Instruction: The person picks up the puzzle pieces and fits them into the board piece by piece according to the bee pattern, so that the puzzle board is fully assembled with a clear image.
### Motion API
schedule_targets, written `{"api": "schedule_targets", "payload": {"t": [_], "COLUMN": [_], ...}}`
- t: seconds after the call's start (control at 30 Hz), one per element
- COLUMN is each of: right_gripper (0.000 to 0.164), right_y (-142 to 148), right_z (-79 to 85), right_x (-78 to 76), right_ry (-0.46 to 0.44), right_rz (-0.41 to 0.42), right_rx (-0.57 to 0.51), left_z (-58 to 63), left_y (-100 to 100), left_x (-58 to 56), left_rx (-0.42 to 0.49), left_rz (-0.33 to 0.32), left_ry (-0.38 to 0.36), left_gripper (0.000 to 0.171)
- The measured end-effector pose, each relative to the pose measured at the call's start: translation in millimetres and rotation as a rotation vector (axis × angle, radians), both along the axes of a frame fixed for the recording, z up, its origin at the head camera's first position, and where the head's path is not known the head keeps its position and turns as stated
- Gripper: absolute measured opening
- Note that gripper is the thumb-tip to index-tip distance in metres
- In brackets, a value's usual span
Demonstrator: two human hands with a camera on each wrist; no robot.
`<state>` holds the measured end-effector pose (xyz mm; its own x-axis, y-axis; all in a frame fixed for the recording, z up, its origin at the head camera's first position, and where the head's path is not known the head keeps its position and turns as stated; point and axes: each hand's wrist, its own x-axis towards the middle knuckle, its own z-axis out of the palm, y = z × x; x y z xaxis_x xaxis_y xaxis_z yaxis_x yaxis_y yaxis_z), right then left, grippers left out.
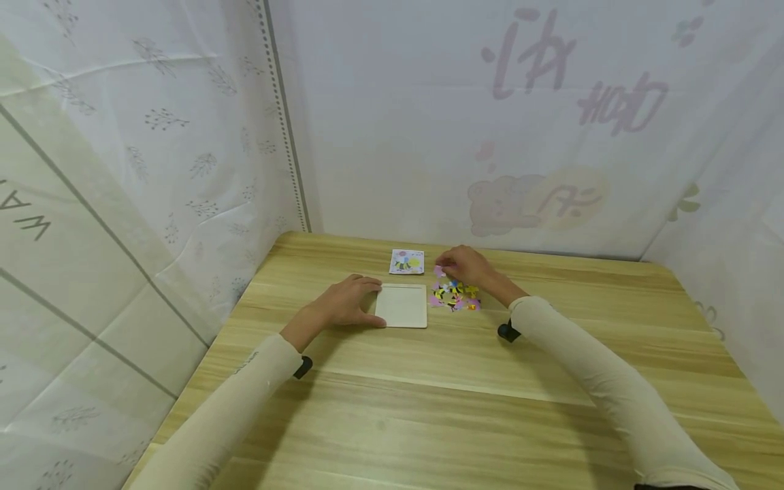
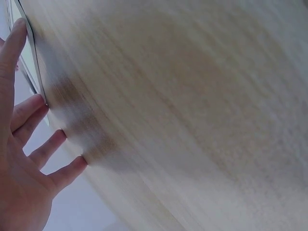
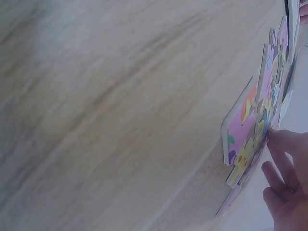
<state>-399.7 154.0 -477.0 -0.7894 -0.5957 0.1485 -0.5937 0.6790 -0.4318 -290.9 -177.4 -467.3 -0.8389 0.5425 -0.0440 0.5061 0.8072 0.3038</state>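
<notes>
A shallow cream puzzle tray [image 1: 401, 306] lies flat on the table. At its left side my left hand [image 1: 350, 301] is spread, thumb at the near corner and fingertips at the far one. In the left wrist view that hand [image 2: 24, 139] has its fingers extended, the outer ones touching the wood. My right hand [image 1: 468, 265] reaches over the far side of a heap of colourful jigsaw pieces [image 1: 454, 294]. The right wrist view has its fingertips right at the pieces [image 3: 240, 127]; I cannot tell whether one is pinched.
A square picture card with a bee [image 1: 407, 262] lies behind the tray. The wooden table [image 1: 380, 415] runs back to a printed white curtain [image 1: 392, 136]; another hangs along the left side. Dark wrist-camera mounts [image 1: 508, 332] stick out under both wrists.
</notes>
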Motion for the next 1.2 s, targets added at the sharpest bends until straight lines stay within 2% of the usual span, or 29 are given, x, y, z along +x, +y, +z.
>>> {"api": "schedule_targets", "payload": {"t": [0.43, 0.73, 0.93, 1.2], "right_gripper": [0.021, 0.017, 0.017, 0.017], "right_y": [2, 8, 6, -7], "right_z": [-0.5, 1.7, 1.2, 4.3], "right_x": [-0.3, 6.4, 15.0, 26.7], "right_ry": [0.06, 0.149, 0.108, 0.114], "right_rz": [-0.009, 0.099, 0.132, 0.167], "right_rx": [0.01, -0.071, -0.154, -0.17], "left_z": [2.9, 0.5, -0.1, 0.7], "left_y": [2, 0, -1, 0], "left_x": [0.5, -0.9, -1.6, -1.6], "left_rx": [0.0, -0.013, -0.01, -0.007], "left_rz": [-0.007, -0.005, -0.018, -0.021], "left_ry": [-0.004, 0.001, 0.009, 0.003], "left_gripper": [0.091, 0.092, 0.093, 0.094]}}
